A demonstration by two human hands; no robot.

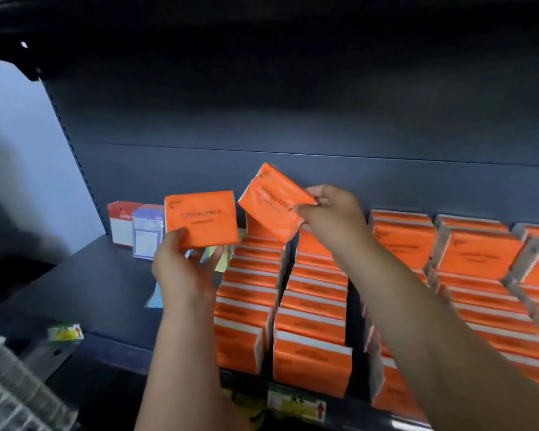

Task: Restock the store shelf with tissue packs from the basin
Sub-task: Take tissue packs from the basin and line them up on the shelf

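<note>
My left hand (181,269) grips an orange tissue pack (204,220) by its lower left corner, holding it upright above the dark shelf (84,287). My right hand (330,216) pinches a second orange tissue pack (271,203) by its right edge; this pack is tilted and hangs over the back of two rows of orange packs (280,300). More rows of orange packs (479,275) fill the shelf to the right. The basin is out of view.
A red-and-white pack (120,222) and a pale purple pack (147,231) stand at the shelf's back left. Yellow price tags (296,402) sit on the front rail. A wire basket edge (10,387) shows at the lower left. The shelf above is dark.
</note>
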